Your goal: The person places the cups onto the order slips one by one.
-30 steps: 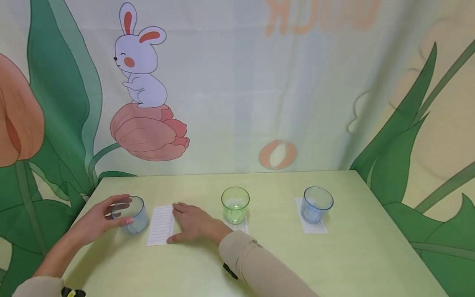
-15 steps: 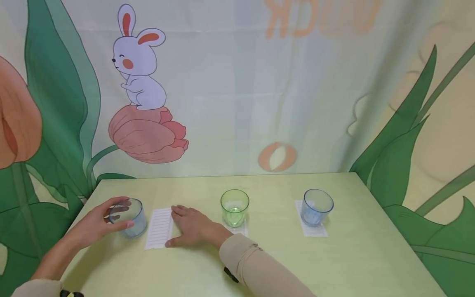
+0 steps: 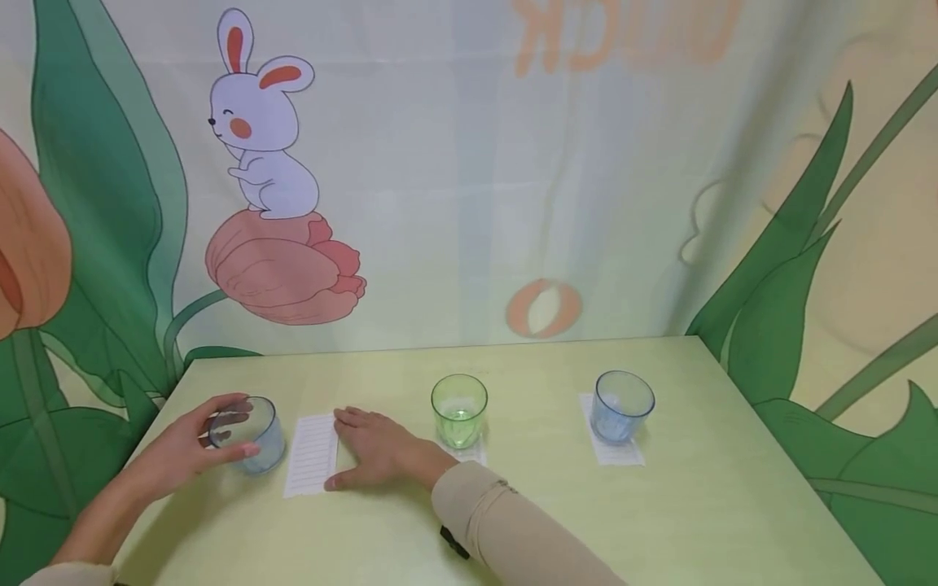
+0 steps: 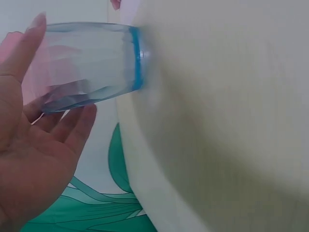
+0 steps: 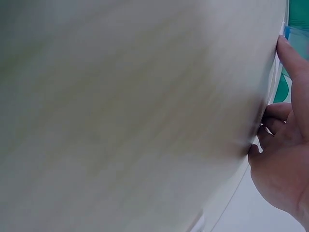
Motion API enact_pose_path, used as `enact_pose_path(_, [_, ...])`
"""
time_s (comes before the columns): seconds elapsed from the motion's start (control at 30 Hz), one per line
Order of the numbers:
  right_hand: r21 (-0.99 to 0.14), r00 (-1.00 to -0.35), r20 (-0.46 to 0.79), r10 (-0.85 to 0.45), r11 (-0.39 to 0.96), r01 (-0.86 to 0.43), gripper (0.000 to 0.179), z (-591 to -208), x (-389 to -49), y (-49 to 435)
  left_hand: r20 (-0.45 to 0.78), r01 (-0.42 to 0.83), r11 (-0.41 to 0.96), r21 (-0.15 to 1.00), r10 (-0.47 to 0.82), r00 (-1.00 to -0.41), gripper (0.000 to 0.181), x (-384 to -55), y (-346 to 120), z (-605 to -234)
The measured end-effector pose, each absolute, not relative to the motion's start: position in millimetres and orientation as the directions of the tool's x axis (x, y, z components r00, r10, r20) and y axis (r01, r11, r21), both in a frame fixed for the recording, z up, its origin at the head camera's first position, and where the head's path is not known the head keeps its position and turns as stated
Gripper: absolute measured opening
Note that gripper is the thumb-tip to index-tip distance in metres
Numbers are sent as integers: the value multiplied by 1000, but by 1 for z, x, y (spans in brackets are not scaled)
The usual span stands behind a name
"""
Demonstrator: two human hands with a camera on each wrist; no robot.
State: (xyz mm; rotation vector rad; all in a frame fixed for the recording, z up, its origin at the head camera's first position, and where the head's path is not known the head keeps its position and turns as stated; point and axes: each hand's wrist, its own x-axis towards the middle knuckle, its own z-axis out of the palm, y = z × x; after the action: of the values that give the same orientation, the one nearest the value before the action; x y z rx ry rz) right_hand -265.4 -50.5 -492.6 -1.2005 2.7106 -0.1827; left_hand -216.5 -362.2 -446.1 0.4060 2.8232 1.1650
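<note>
At the table's left side my left hand (image 3: 172, 460) holds a clear blue glass (image 3: 265, 450), thumb on the near side and fingers around the far side. In the left wrist view the glass (image 4: 96, 58) stands base to the tabletop, between thumb and fingers. Just right of it lies a narrow slip of lined white paper (image 3: 311, 456). My right hand (image 3: 377, 448) is spread low on the table, fingertips and thumb tip at the paper's right edge. In the right wrist view that hand (image 5: 294, 116) touches the surface with its fingertips.
A green glass (image 3: 459, 413) stands on a paper slip in the middle, close beyond my right wrist. Farther right, another blue glass (image 3: 621, 408) rests on its own lined slip (image 3: 615, 454). A printed curtain (image 3: 410, 203) hangs behind the pale table (image 3: 703, 513).
The head view has shifted slightly, moving the whole scene a little left in the picture. Both hands, the held glass and the paper keep nearly the same places on the table.
</note>
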Motion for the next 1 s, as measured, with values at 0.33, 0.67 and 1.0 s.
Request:
enact_pose_path(0.33, [-164, -662, -115, -741, 671, -723, 101, -490, -265, -49, 4, 202, 694, 691, 276, -961, 85, -215, -355, -439])
enact_pose_path(0.67, [-148, -667, -117, -736, 677, -721, 101, -491, -266, -50, 48, 232, 705, 670, 270, -962, 85, -219, -348, -434])
enact_pose_path(1.0, [-171, -647, -104, -755, 655, -736, 102, -490, -266, -49, 79, 278, 671, 687, 311, -947, 82, -220, -317, -428])
